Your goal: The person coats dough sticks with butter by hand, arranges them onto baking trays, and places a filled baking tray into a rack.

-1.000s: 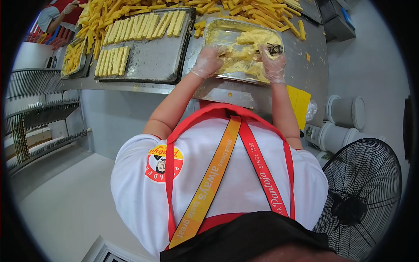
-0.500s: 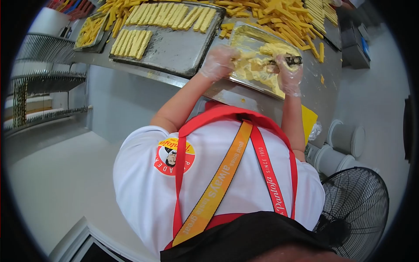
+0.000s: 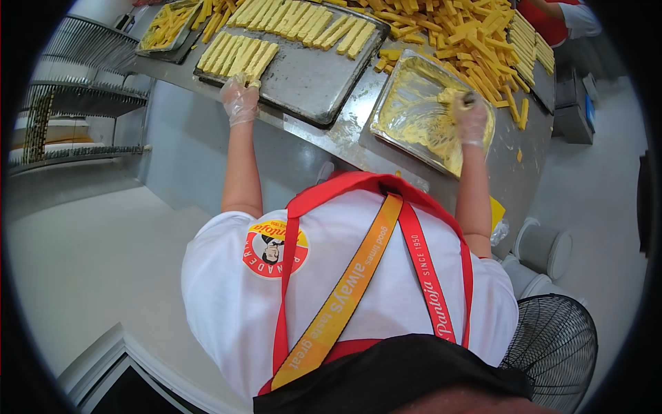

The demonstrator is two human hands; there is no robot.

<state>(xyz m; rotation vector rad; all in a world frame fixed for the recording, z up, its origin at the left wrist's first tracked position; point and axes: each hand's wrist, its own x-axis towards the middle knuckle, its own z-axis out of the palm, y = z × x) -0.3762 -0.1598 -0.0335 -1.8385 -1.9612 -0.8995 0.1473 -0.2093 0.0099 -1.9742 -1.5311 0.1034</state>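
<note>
My left hand (image 3: 240, 101), in a clear plastic glove, is at the near edge of a dark baking tray (image 3: 307, 88). Its fingers are closed around the near end of a cream-coated stick (image 3: 263, 61), last in the short front row. A longer row of coated sticks (image 3: 296, 21) lies behind. My right hand (image 3: 472, 123), also gloved and blurred, is closed on a black-handled tool (image 3: 469, 101) whose working end I cannot make out. It is over the right side of a shallow metal tray (image 3: 407, 110) smeared with yellow cream.
Plain yellow sticks (image 3: 476, 38) are heaped behind the cream tray. A smaller tray of sticks (image 3: 169, 27) stands far left, and another tray of coated sticks (image 3: 527, 45) far right. Another person's sleeve (image 3: 579, 21) shows at top right. A fan (image 3: 552, 345) stands behind, right.
My left hand has moved left from the cream tray to the baking tray's front row, where a coated stick has been added. My right hand remains over the cream tray with the tool.
</note>
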